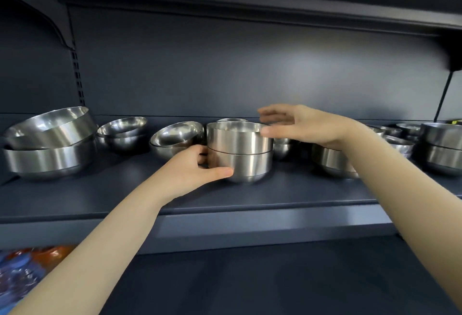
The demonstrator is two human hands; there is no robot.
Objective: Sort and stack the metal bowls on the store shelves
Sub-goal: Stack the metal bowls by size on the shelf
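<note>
Two nested steel bowls stand upright near the middle of the dark shelf (275,197): an upper bowl (237,137) seated inside a lower bowl (247,167). The left hand (192,164) grips the lower bowl, with the thumb laid across its front wall and the fingers curled round its left side. The right hand (300,124) is spread and loose beside the upper bowl's rim, holding nothing. Its thumb tip lies at the rim, but motion blur leaves contact uncertain. To the left stand a large pair of bowls (47,149), the top one tilted, then a small stack (122,132) and a tilted bowl (175,137) just beside the held pair. More bowls (442,147) stand to the right. Colourful packets (25,272) lie below on the left.
</note>
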